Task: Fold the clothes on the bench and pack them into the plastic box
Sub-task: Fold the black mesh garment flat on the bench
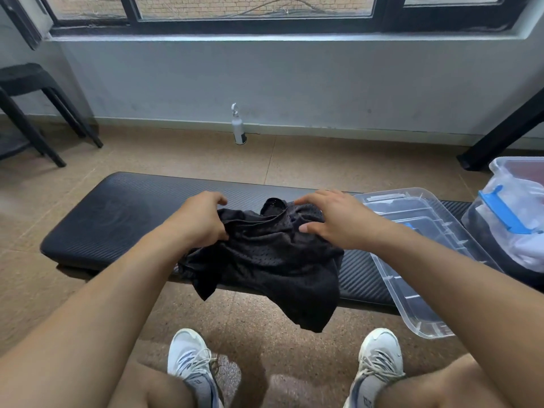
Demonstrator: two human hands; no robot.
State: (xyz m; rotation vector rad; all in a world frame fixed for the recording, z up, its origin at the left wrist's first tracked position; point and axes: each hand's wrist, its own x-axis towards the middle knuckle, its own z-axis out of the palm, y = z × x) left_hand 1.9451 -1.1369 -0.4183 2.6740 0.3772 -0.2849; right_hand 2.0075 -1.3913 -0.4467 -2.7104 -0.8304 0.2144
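A tiled floor (294, 160) under a window wall is seen. A black padded bench (112, 219) is spanned by a crumpled black mesh garment (270, 260), judged light, limp and slippery, best taken at its hem corners. Its left edge is gripped by the left hand (200, 222); the right hand (332, 219) is spread wide on top. A clear plastic lid (418, 290) is laid beside it.

Single head-worn wide-angle view, aimed forward and down from a seated position, counter (103, 219) seen close across the middle of the frame, its near edge just beyond the knees and shoes, floor, wall and window base taken in beyond its far edge
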